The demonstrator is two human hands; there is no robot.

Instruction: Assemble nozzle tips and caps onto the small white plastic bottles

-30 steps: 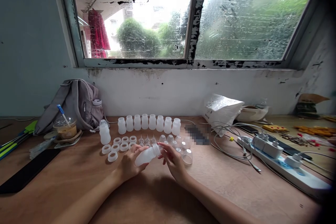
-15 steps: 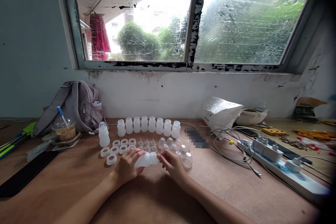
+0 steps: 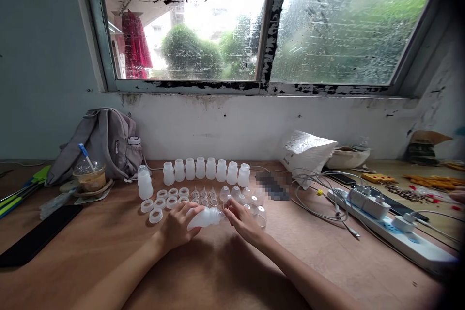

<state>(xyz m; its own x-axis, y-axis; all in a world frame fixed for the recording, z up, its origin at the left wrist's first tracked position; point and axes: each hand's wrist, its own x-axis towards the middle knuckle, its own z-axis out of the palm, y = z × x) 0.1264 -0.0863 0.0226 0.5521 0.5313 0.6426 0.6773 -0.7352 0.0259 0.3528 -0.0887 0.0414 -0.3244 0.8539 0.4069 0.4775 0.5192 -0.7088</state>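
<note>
My left hand [image 3: 183,223] is wrapped around a frosted white baby bottle [image 3: 204,218], tilted onto its side with the threaded neck facing right. At its mouth, the fingertips of my right hand [image 3: 240,218] pinch a small clear nipple [image 3: 222,214], mostly hidden by the fingers. Beyond my hands lie several white collar rings [image 3: 156,215], several clear nipples [image 3: 204,193] standing tip up, and several transparent dome caps [image 3: 260,215]. Behind them, several open bottles [image 3: 200,168] stand in a curved row. A capped bottle [image 3: 145,182] stands upright on the left.
On the left are a grey backpack [image 3: 105,145], a drink cup with a straw [image 3: 90,174] and a black flat object [image 3: 39,237]. Cables [image 3: 319,208], a white power strip [image 3: 417,247] and a white bag [image 3: 307,155] occupy the right. Another person's hand [image 3: 458,196] shows at the right edge.
My right fingers have drawn slightly right from the bottle's mouth, and a bit of the clear nipple now shows between. My left hand keeps its hold. The view has shifted slightly.
</note>
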